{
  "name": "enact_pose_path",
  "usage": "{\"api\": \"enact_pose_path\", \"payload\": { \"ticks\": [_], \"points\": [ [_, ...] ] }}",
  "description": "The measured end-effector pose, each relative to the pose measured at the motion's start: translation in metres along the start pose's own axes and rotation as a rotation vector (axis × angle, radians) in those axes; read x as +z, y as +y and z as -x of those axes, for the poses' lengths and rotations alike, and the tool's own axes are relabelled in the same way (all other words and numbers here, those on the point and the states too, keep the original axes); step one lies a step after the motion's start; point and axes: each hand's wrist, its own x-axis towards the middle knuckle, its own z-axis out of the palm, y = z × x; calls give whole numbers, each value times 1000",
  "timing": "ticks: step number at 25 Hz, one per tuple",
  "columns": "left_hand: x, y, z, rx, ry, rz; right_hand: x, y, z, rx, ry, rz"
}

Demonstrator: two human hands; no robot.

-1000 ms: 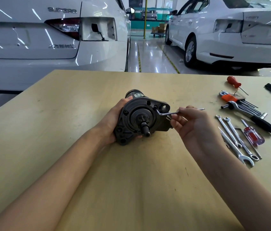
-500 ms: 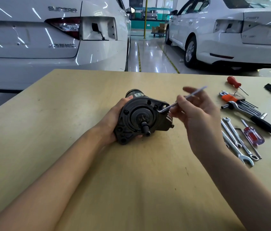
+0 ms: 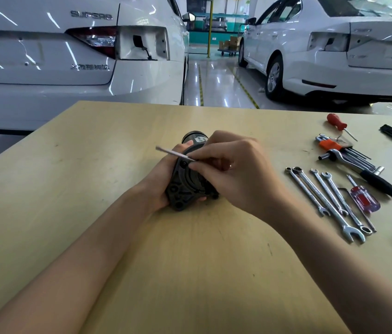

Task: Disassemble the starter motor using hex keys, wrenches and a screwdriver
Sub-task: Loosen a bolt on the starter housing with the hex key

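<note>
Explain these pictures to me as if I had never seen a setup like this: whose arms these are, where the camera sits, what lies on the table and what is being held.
No machine here: a person works with two bare hands, filmed by one camera worn on the head, looking forward and down. The left hand grips the starter motor, a dark metal part resting on the wooden table. The right hand reaches across its front and pinches a hex key, whose long end points left; its tip is hidden. To the right lie a row of wrenches, a screwdriver with a clear red handle, a hex key set in an orange holder and a small red-handled screwdriver. Two white cars stand behind.
</note>
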Motion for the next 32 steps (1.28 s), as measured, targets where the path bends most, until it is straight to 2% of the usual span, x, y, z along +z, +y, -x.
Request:
{"api": "enact_pose_path", "payload": {
  "ticks": [3,5,8,11,14,21,32],
  "points": [
    [0,1,1,13,-24,-3,-5,2,12,127,230,-312],
    [0,1,1,-9,-15,-20,-13,6,21,317,351,-637],
    [-2,1,0,-28,-15,-30,-19,15,27,703,470,-1062],
    [-1,1,0,-28,-18,-28,-17,22,27,919,539,-1294],
    [-1,1,0,-24,-18,-24,-12,23,27,963,559,-1355],
    [0,1,0,-26,-25,-10,-14,23,27,976,592,-1328],
    [1,1,1,-24,-27,8,-12,24,27,902,605,-1328]
  ]
}}
